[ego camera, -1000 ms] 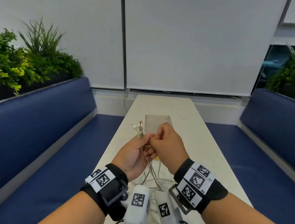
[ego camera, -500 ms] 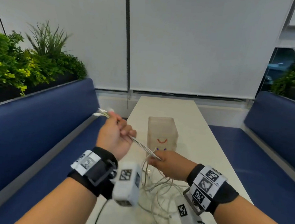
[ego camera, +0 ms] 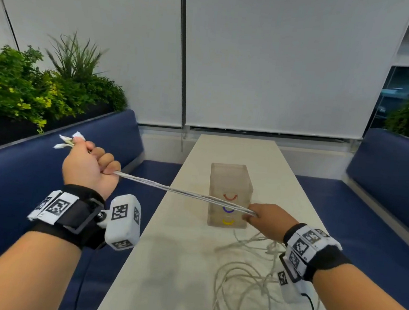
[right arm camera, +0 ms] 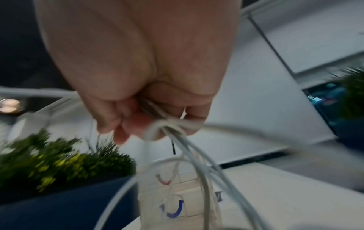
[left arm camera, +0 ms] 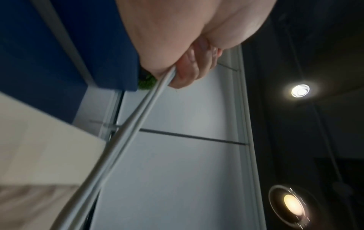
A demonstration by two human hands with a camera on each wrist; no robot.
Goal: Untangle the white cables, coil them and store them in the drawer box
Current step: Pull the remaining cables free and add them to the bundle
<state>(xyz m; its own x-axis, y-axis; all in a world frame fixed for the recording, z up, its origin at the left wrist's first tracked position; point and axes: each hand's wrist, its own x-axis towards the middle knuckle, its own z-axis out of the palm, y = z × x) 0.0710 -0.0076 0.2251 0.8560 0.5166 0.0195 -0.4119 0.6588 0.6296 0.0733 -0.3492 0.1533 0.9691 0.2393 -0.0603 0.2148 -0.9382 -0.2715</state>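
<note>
Left hand (ego camera: 88,167): fingers clenched on white cables (ego camera: 183,192), plug ends protruding.
Right hand (ego camera: 270,220): fingers pinching the cables.
Drawer box (ego camera: 230,181): no readable writing, seemingly.

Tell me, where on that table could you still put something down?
Bare table lies beyond the drawer box and along the near left edge, left of the loose white cables. The near right, under the right hand, is crowded with cable loops.
</note>
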